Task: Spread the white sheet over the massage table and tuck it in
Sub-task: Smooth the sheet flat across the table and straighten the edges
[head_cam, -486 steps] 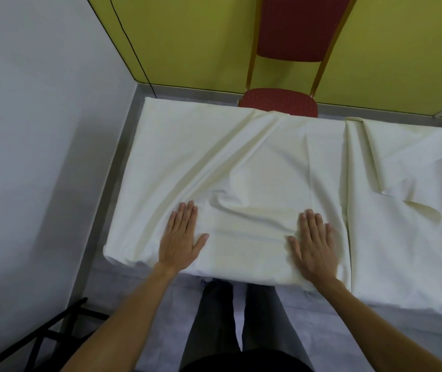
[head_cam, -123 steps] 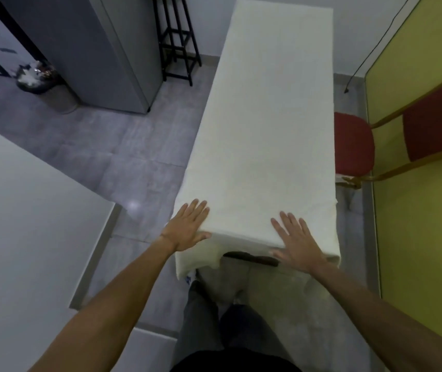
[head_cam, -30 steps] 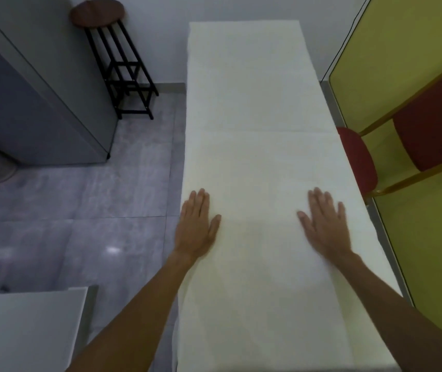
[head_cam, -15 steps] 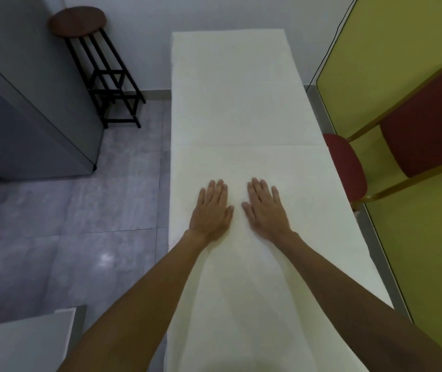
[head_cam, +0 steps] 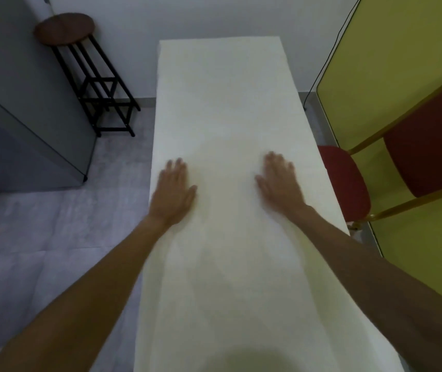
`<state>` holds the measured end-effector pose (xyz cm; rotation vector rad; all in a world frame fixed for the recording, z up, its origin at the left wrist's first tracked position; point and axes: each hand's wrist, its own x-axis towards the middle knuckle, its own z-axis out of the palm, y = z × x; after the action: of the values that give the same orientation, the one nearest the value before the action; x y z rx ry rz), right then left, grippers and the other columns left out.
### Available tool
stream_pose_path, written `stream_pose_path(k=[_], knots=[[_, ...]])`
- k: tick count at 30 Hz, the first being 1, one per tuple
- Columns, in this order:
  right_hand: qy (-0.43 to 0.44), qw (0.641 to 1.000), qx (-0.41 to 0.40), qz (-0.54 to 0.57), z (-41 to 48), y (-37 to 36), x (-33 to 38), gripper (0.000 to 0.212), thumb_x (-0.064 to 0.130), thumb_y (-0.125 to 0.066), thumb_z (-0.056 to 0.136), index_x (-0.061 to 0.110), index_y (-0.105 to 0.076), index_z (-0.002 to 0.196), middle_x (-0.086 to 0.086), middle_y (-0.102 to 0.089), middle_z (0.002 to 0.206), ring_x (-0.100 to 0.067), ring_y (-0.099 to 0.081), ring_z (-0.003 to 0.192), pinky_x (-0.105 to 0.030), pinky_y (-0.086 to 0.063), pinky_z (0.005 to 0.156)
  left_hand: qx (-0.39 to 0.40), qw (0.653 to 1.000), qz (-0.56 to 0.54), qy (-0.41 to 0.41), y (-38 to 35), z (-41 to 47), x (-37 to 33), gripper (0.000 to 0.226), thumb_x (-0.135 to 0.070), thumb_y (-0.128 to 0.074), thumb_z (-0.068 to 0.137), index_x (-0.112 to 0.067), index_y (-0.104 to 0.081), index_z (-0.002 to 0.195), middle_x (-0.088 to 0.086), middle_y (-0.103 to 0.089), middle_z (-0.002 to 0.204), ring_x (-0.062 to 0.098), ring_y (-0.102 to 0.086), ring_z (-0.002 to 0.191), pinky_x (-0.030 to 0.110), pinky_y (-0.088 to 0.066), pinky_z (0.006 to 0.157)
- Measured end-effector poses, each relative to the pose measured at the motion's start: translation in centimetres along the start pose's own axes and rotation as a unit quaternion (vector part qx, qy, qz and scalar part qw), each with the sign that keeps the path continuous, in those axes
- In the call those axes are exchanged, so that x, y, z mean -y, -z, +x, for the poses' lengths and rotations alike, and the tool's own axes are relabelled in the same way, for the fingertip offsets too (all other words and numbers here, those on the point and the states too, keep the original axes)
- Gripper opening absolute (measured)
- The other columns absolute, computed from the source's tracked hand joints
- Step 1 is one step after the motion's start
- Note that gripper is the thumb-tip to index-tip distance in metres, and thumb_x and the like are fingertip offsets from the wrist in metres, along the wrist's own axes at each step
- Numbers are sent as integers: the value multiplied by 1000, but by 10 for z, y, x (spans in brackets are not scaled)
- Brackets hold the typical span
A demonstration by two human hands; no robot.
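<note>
Our left hand (head_cam: 173, 194) and right hand (head_cam: 279, 183), side by side a moment ago, now press flat with fingers spread near the massage table's long edges, smoothing the white sheet (head_cam: 225, 103) covering it.

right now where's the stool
In the head view the stool stands at far left, against the back wall, between the grey cabinet and the sheet-covered massage table.

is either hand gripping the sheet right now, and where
Nothing is held. The left hand and right hand lie flat, palms down and fingers spread, on top of the white sheet, pressing it rather than gripping it.
</note>
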<state>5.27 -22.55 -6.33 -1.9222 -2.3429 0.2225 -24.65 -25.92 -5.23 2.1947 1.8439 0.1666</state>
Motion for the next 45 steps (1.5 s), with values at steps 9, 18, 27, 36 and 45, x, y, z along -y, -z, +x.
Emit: stream_pose_path(k=[9, 18, 27, 36, 45], knots=[[-11, 999, 29, -20, 33, -17, -40, 73, 56, -12, 103, 10, -14, 159, -8, -12, 168, -27, -10, 154, -52, -6, 123, 4, 999, 35, 0, -32, 54, -5, 70, -52, -18, 103, -12, -11, 160, 7, -4, 168, 29, 1, 155, 44, -1, 125], [-195, 981, -12, 0, -20, 22, -140, 81, 58, -16, 101, -3, -21, 155, -24, -24, 161, -41, -24, 149, -62, -18, 119, -53, 982, 42, 175, -3, 13, 74, 79, -51, -18, 98, 5, -25, 152, 30, -23, 159, 48, -19, 147, 59, -16, 119], [63, 998, 27, -8, -181, -37, 60, 66, 46, -24, 106, 4, -25, 156, -15, -22, 164, -32, -19, 153, -57, -16, 122, 4, 998, 21, -56, -77, -169, -102, 66, -43, -28, 103, -3, -28, 155, 17, -20, 164, 33, -11, 154, 53, -17, 123], [-268, 961, 52, 34, -271, 26, -109, 95, 72, -3, 95, 1, -23, 155, -22, -21, 162, -41, -19, 150, -63, -18, 118, 26, 993, -4, 116, -39, -257, 37, 86, -63, -16, 98, 0, -19, 157, 18, -12, 165, 36, -7, 153, 54, -13, 123], [13, 998, 54, 12, -385, -33, 105, 68, 47, -26, 106, 5, -18, 158, -13, -13, 167, -28, -8, 155, -55, -11, 123, 42, 997, -70, -12, -93, -359, -141, 66, -39, -30, 103, -2, -23, 156, 13, -14, 166, 28, -8, 155, 43, -5, 125]])
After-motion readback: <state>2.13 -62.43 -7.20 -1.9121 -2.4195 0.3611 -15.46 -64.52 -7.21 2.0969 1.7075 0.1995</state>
